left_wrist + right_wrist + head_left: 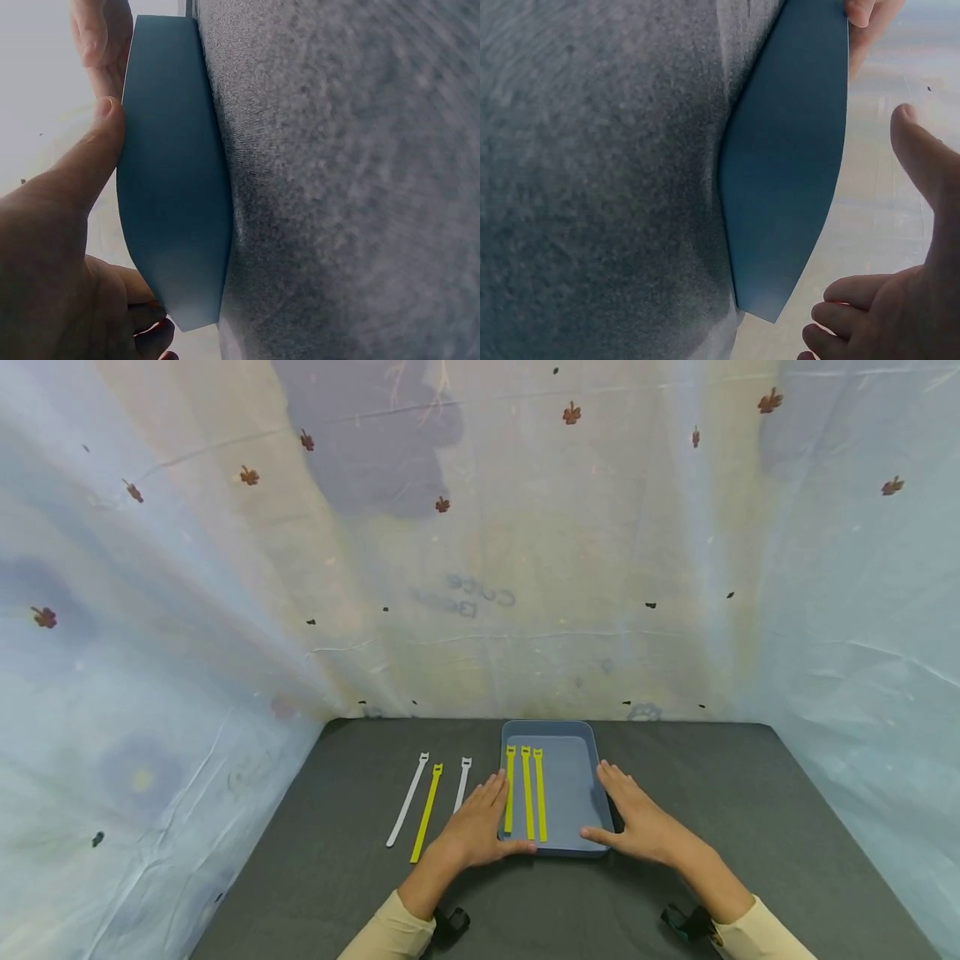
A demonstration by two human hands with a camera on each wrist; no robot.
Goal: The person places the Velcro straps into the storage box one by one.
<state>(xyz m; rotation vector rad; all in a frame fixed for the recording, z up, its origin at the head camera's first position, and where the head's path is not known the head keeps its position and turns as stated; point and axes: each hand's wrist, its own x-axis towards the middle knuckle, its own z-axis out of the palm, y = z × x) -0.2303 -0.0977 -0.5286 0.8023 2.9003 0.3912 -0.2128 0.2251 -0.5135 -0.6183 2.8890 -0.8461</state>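
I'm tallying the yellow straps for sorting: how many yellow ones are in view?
4. Three lie side by side in the blue tray: left, middle and right. One yellow strap lies on the dark mat, between two white straps. None seems hidden.

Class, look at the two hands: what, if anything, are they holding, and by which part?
Both hold the blue tray: the left hand at its near left edge, thumb on the front rim, and the right hand along its right edge. Three yellow ties lie inside.
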